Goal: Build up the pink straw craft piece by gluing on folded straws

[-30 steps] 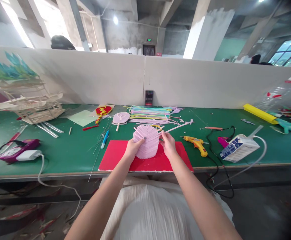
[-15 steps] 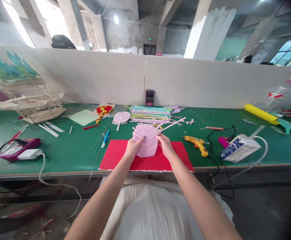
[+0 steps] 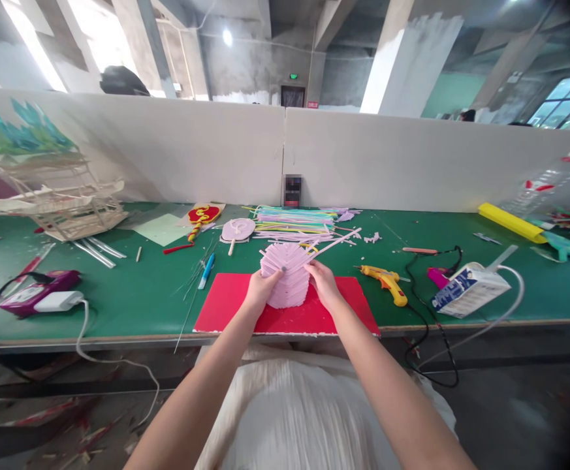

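A pale pink leaf-shaped piece of folded paper strips (image 3: 289, 284) is held up over a red board (image 3: 226, 303). My left hand (image 3: 263, 288) grips its left side, the thumb lying across the front. At the right edge my right hand (image 3: 324, 284) is closed in a pinch by the base of long loose pink strips (image 3: 339, 243), which stick out to the upper right. The fingers behind the piece are hidden on both sides.
Behind lie a bundle of coloured strips (image 3: 294, 219) and a round pink piece on a stick (image 3: 238, 228). A blue pen (image 3: 207, 271) is on the left, a yellow glue gun (image 3: 385, 282) on the right with black cords. A carton (image 3: 471, 290) stands farther right.
The loose pink strips have shifted very slightly at their tips. Both hands keep the same hold and place.
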The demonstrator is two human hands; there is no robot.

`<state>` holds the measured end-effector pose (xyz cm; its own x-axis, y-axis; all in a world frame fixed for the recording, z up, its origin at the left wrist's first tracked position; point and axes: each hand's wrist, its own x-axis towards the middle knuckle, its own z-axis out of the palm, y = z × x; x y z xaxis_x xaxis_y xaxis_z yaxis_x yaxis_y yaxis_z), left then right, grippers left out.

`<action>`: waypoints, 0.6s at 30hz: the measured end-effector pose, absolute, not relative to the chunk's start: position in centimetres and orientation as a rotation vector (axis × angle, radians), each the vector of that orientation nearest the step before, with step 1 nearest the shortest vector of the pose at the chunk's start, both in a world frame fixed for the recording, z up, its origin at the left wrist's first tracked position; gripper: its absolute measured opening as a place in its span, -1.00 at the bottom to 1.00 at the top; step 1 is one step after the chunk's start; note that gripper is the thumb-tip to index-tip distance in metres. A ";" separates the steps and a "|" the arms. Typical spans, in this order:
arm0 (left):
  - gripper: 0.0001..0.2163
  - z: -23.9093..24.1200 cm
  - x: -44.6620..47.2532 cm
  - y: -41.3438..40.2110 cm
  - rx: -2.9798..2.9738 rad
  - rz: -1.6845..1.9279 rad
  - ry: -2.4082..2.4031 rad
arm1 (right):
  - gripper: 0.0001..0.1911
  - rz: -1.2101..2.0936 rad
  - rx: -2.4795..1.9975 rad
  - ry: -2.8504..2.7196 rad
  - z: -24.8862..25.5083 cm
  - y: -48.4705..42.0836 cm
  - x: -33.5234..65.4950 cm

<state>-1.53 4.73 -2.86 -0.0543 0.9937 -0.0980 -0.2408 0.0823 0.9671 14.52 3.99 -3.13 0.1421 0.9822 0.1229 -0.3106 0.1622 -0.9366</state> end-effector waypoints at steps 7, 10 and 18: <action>-0.56 -2.8 -1.6 4.6 0.944 1.283 1.116 | -0.76 1.168 -0.899 -0.922 -3.0 3.9 14.6; -0.56 -2.9 -1.6 4.6 0.949 1.276 1.117 | -0.74 1.181 -0.898 -0.913 -3.0 3.9 14.7; -0.57 -2.9 -1.6 4.7 0.958 1.263 1.125 | -0.74 1.198 -0.911 -0.916 -3.1 4.1 14.8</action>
